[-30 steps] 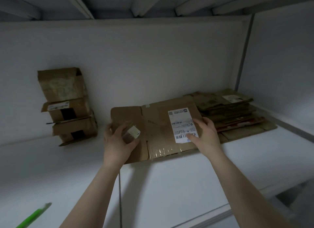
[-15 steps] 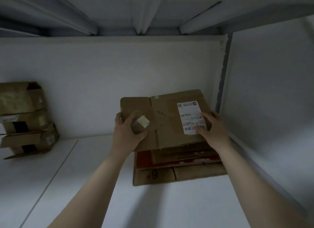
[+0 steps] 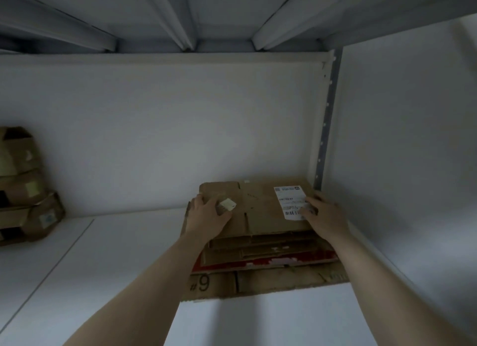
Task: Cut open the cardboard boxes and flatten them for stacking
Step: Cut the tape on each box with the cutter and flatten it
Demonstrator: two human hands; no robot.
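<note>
So the flattened box (image 3: 258,206), the one with the shipping label (image 3: 287,198), is sitting on top of my pile of flat cardboard (image 3: 271,255) in the back right corner of the shelf (image 3: 103,268). It's tucked against the back wall and just beside the upright post (image 3: 324,128). I picked that corner so two sides square the pile up and nothing slides off.

My left hand (image 3: 206,215) has the left edge. The thumb is on top next to the little white sticker (image 3: 228,204), and the fingers look wrapped around the edge, though it's dim there. My right hand (image 3: 322,216) is palm down with straight fingers (image 3: 307,211) spread over the label, pressing, not gripping. Having one hand at each end stops the sheet from springing back up at the creases.

It sits further back than the sheets under it. The bottom one, marked "#9" (image 3: 201,283), pokes out toward me.

I'd say this box is pretty much done and just needs letting go of. Well apart at the far left are the boxes not yet flattened (image 3: 23,190), stacked against the wall, so there's plenty left to cut.
</note>
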